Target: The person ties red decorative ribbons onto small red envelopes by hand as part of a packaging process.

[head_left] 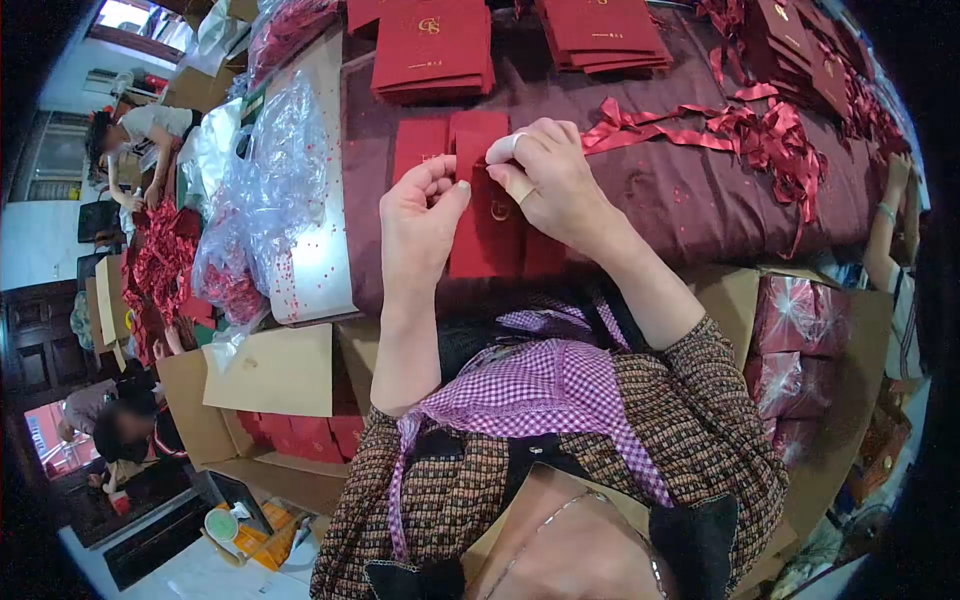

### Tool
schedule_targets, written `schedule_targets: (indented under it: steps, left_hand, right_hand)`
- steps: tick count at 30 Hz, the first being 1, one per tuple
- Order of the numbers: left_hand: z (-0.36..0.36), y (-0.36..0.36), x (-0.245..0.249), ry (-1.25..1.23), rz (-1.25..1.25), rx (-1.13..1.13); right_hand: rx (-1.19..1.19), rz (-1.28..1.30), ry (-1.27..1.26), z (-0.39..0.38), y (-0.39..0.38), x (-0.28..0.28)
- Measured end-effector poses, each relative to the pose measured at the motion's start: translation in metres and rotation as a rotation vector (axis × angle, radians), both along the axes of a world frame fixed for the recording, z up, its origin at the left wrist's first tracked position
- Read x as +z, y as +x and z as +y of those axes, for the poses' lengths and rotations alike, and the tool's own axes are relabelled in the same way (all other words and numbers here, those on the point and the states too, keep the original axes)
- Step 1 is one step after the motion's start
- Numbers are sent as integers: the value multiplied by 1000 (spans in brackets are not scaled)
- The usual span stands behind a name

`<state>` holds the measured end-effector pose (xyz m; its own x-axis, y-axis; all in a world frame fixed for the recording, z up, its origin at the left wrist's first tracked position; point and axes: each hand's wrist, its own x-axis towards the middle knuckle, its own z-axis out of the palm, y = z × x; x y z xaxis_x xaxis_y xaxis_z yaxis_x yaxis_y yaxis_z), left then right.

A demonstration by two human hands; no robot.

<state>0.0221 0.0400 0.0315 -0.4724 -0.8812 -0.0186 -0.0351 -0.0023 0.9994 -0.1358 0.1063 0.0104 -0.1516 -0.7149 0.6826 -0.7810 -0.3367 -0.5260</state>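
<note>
A red card-like piece with gold marks point(485, 245) lies on the dark red cloth before me, flat red panels side by side. My left hand point(425, 215) is over its left part, thumb and fingers curled together near the middle panel. From the right, my right hand point(550, 180) reaches over the same piece, its fingertips pinched; a pale wrap circles one finger and a tan strip is on the thumb. Whatever sits in either pinch is too small to tell. Loose red ribbons point(770, 140) lie tangled to the right of my right hand.
Stacks of red gold-printed pieces point(430, 45) stand at the back of the cloth-covered table point(400, 290). Clear plastic bags point(280, 170) lie at left. Open cartons point(270, 370) with red goods flank me. Other people point(150, 130) are at left, and a person's arm point(890, 220) is at right.
</note>
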Motion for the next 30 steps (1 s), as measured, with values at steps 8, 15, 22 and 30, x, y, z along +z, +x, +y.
schedule_targets:
  steps: [8, 15, 22, 30]
  left_hand:
    - [1, -1, -3, 57, 47, -20]
    - [3, 0, -3, 17, -7, -29]
    - [7, -4, -5, 20, -15, -45]
    - [16, -10, -4, -175, -142, -35]
  right_hand:
    - [28, -1, 9, 5, -2, 3]
    - [45, 9, 8, 7, -1, 1]
    - [38, -15, 6, 4, -1, -9]
    - [41, 24, 43, 7, -2, -5]
